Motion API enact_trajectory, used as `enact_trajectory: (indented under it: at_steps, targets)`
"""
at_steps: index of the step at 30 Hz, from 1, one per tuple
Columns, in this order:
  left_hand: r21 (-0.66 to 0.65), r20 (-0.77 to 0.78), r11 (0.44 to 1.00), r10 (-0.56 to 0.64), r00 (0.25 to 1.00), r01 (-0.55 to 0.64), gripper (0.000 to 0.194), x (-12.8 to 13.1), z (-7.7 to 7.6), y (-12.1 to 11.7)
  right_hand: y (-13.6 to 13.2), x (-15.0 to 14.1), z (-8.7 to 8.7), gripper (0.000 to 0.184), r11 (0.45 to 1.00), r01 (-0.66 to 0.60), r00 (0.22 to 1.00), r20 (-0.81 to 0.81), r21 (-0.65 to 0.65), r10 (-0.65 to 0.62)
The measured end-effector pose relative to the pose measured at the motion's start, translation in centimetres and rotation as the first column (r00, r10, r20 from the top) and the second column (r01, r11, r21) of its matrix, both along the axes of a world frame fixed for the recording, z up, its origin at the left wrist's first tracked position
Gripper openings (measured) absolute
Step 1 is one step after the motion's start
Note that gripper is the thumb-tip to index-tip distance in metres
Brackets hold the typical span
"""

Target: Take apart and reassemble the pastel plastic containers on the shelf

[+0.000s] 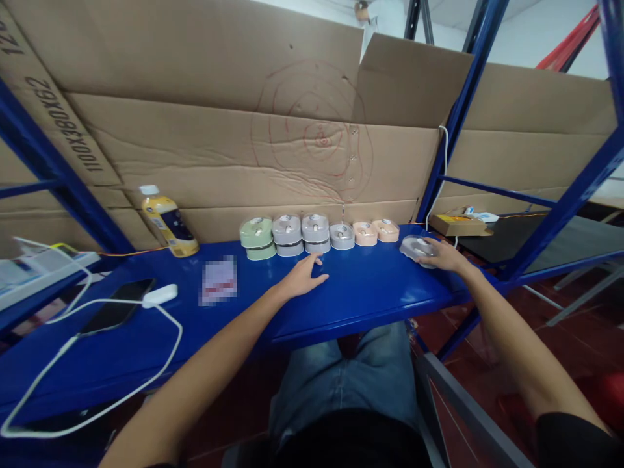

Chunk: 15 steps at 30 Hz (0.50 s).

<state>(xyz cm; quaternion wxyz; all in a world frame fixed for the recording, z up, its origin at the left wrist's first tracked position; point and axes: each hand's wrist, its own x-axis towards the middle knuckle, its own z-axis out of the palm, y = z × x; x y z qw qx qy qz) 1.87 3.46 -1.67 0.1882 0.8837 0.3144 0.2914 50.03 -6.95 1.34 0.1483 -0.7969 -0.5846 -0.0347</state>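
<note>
See-through, greyish, rounded plastic piece (413, 249) sits near the right end of the glossy blue counter (363, 286) in the head view, right hand (441, 253) clamped on its side! Left hand (305, 276), thumb and fingers apart, is just before green, grey and peach plastic containers (316, 229).

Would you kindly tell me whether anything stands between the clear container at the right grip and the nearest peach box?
Nothing visible does: only blue tabletop shows between the clear container and the nearest peach box. The right grip touches the container.
</note>
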Motion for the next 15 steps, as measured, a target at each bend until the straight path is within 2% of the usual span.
enact_trajectory:
  at_steps: [3, 7, 12, 15]
  targets:
    - [0.002, -0.003, 1.000, -0.004, 1.000, 0.004, 0.062, 0.1, 0.0, 0.0, 2.8, 1.8, 0.0, 0.090, 0.983, 0.182, 0.983, -0.029, 0.012, -0.182]
    - [0.003, -0.009, 1.000, -0.002, 1.000, 0.002, 0.062, 0.2, 0.0, -0.1, 6.8, 1.1, -0.2, 0.093, 0.933, 0.356, 0.927, -0.144, 0.049, -0.346]
    - [-0.019, -0.026, 1.000, 0.011, 1.000, -0.011, 0.064, 0.3, 0.2, -0.5, 10.8, -0.6, -1.0, 0.099, 0.910, 0.397, 0.897, -0.257, 0.119, -0.358]
    - [-0.020, -0.056, 1.000, 0.006, 0.998, -0.007, 0.066, 0.4, 0.4, -0.6, 11.7, -0.9, -1.7, 0.097, 0.927, 0.336, 0.919, -0.275, 0.170, -0.282]
